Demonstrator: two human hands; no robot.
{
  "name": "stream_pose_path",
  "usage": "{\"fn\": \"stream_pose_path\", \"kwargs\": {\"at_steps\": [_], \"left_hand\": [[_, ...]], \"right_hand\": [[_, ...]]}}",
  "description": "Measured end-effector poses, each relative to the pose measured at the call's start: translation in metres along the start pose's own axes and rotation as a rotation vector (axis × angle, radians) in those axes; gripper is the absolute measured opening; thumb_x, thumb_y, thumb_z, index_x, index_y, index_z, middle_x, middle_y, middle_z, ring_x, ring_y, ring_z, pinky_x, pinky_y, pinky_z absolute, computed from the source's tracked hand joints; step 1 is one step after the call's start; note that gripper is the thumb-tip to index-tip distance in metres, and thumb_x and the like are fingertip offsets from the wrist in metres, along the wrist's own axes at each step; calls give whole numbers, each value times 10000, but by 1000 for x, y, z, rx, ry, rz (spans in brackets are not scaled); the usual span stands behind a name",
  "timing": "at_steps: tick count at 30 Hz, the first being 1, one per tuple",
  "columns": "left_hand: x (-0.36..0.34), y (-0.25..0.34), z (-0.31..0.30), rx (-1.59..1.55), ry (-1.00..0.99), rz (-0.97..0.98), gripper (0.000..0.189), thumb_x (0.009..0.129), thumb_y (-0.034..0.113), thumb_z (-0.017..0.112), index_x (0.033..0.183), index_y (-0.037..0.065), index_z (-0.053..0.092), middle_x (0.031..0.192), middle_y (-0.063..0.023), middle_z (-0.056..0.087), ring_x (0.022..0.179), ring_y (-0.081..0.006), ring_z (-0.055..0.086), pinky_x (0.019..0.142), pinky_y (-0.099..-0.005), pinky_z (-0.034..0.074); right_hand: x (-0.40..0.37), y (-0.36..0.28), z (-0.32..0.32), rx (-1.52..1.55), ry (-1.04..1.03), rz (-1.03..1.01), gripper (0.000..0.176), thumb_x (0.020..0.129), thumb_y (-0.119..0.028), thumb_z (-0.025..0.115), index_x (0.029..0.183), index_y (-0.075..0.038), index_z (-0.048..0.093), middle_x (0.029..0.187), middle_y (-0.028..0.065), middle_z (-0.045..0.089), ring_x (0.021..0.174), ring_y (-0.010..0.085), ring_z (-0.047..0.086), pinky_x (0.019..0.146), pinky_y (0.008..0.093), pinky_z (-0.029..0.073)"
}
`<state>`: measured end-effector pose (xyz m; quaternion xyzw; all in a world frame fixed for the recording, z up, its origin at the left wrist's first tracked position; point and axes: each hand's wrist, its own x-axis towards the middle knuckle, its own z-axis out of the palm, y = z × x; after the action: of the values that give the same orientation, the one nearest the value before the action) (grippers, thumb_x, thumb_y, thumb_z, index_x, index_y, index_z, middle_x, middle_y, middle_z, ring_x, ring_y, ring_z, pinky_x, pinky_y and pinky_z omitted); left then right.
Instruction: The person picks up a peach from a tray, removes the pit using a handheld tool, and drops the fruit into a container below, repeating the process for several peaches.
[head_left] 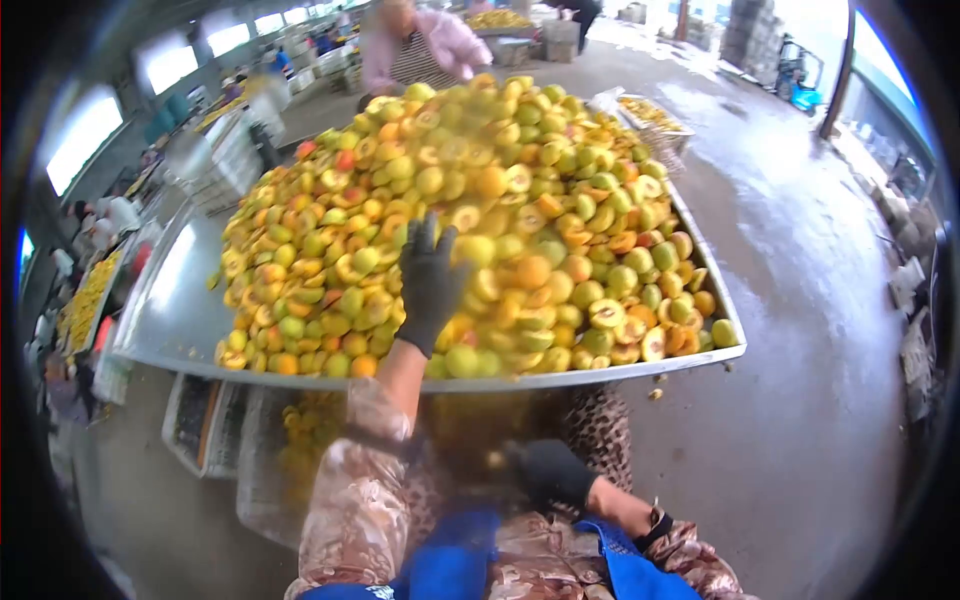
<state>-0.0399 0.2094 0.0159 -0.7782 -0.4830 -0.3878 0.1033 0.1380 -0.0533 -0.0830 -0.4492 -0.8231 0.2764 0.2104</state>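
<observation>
A large heap of yellow, green and orange stone fruit (330, 260), looking like peaches or apricots, covers a metal table (180, 285). Many pieces are cut in half, with their pits or hollows showing. My left hand (430, 285), in a dark glove, reaches over the near part of the heap with fingers apart, holding nothing that I can see. Low before my lap is my right hand (555, 473), also gloved, its fingers closed and blurred. A small pale bit shows at its fingertips, too smeared to name.
Under the table's near edge stand crates (205, 425), one with yellow fruit (310, 430) in it. Across the heap is another person (425, 50). A basket of fruit (650, 115) stands at the far right corner. Wet concrete floor (800, 300) lies to the right.
</observation>
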Motion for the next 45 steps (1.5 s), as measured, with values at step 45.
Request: {"fn": "stream_pose_path", "kwargs": {"at_steps": [45], "left_hand": [[-125,135,-79,-1709,-350,-714,491,1078,360,477,1423,11,504,1315,-161,633,1198,-298,628,1053,-445,506]], "right_hand": [[-38,-41,-110,455,771,300,306,962,-269,657,1115,-13,589,842,186,684,762,252,683,697,390,532]]}}
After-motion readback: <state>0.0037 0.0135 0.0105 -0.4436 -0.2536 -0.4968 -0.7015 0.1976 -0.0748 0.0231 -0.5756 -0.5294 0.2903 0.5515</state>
